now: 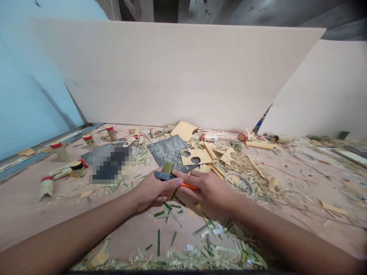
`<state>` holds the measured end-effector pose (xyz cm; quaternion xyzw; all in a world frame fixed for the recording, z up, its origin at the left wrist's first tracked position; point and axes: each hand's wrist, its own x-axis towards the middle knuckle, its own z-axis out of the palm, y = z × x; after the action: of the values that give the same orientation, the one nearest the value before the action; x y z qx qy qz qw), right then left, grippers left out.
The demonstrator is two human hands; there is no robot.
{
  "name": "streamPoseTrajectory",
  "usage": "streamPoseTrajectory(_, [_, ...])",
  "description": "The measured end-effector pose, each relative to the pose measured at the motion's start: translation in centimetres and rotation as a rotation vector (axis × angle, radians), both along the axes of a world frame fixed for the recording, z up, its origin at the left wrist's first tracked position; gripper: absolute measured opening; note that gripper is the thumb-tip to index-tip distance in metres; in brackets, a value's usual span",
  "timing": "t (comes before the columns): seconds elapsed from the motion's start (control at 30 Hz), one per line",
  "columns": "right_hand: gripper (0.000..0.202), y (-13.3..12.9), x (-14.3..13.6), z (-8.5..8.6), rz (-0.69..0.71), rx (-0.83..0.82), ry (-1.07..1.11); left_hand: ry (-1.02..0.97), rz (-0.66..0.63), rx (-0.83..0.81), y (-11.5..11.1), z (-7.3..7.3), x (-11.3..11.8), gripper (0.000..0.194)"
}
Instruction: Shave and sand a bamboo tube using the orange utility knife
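Note:
My left hand [150, 190] is closed around a short green piece of bamboo [168, 168], whose upper end sticks up past the fingers. My right hand [207, 188] grips an orange-handled knife [189, 185]. Its broad dark blade lies across the bamboo, pointing left. The left thumb rests near where the blade meets the handle. Much of the bamboo is hidden behind the hands and blade. Just beyond it lies a dark grey abrasive-looking sheet [168, 151] with pale dust on it.
Bamboo shavings [226, 252] litter the board's near edge. Yellow sheet scraps with round holes [200, 154] and a roll of tape [239, 184] lie to the right. Several red-topped bamboo tubes [46, 186] stand at left. A pale panel [172, 76] rises behind.

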<state>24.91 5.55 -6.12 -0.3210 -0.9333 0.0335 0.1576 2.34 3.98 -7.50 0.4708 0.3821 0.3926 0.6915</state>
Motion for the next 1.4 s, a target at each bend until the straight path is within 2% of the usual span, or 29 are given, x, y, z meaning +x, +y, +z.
streamPoseTrajectory(0.1, [0.049,0.0,-0.3,0.2,-0.087,0.043,-0.037,0.087,0.048,0.005,-0.3,0.0,0.3,0.049])
streamPoseTrajectory(0.23, [0.050,1.0,-0.1,0.7,-0.408,0.074,0.053,0.134,0.092,0.010,-0.5,0.0,0.8,0.051])
streamPoseTrajectory(0.3, [0.050,1.4,0.2,0.9,-0.482,0.076,0.086,0.121,0.095,0.018,-0.5,0.1,0.8,0.051])
streamPoseTrajectory(0.47, [0.051,1.4,0.4,0.8,-0.318,0.041,0.150,0.096,0.026,0.050,-0.1,0.2,0.3,0.044])
streamPoseTrajectory(0.6, [0.051,1.2,0.5,0.5,-0.174,0.017,0.124,0.095,0.021,0.083,0.0,-0.2,0.2,0.046])
streamPoseTrajectory(0.8, [0.050,0.2,0.1,0.7,-0.079,-0.001,0.039,0.139,0.056,0.116,-0.4,0.0,0.5,0.053])
streamPoseTrajectory(0.93, [0.050,-0.6,-0.5,1.0,-0.112,0.024,-0.051,0.184,0.154,0.154,-0.6,-0.1,1.0,0.050])
streamPoseTrajectory(1.03, [0.051,-0.5,-0.8,1.3,-0.290,0.071,-0.016,0.193,0.242,0.177,-0.4,-0.4,1.4,0.049])
streamPoseTrajectory(1.13, [0.051,-0.1,-0.7,1.5,-0.415,0.086,0.042,0.185,0.245,0.147,-0.2,-0.7,1.3,0.051])
streamPoseTrajectory(1.23, [0.050,0.2,-0.3,1.4,-0.374,0.076,0.060,0.144,0.173,0.108,0.0,-0.7,0.8,0.053])
streamPoseTrajectory(1.4, [0.051,0.2,0.0,0.9,-0.198,0.054,0.115,0.105,0.056,0.058,0.3,-0.2,0.0,0.056])
